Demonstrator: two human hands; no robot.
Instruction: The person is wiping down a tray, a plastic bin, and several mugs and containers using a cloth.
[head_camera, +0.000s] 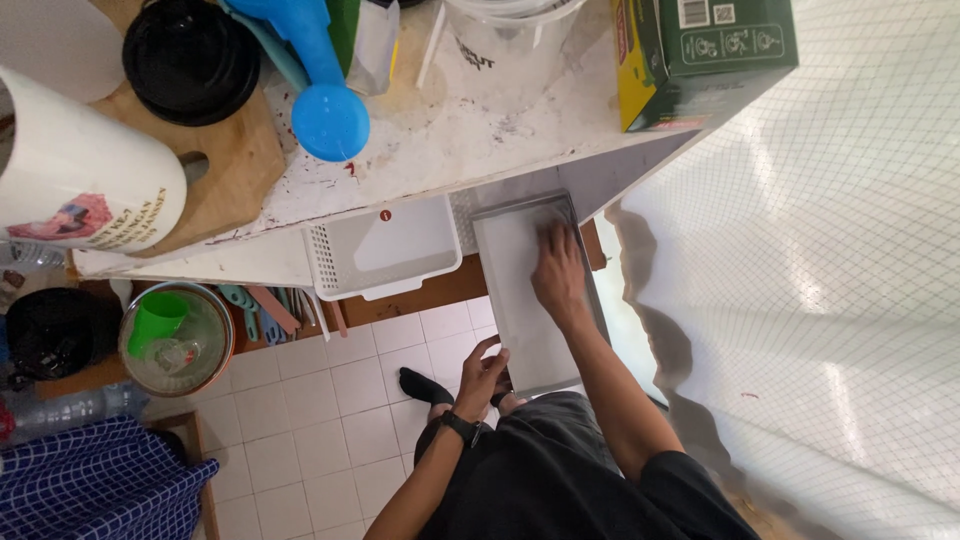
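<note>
Tray-shaped, flat and grey, the metal pan (520, 300) lies half drawn out from under the white, stained surface (470, 130), its far end tucked beneath the edge and its near end over the pale tiled floor (330, 400) by the person's knees; it looks bare inside, so whatever is being done to it seems, as far as can be judged, about midway, with the pan neither fully out nor fully stowed. Going from left to right: the left hand (482, 372), a dark watch at its wrist, is curled with bent fingers at the near corner of the pan, pinching its rim as best I can tell. The right hand (558, 272) lies spread open, palm down, pressed flat on the pan's floor near the far end and grasping nothing. Just beside the pan, to its left, sits a white perforated plastic basket (385, 250) on the same shelf level.
</note>
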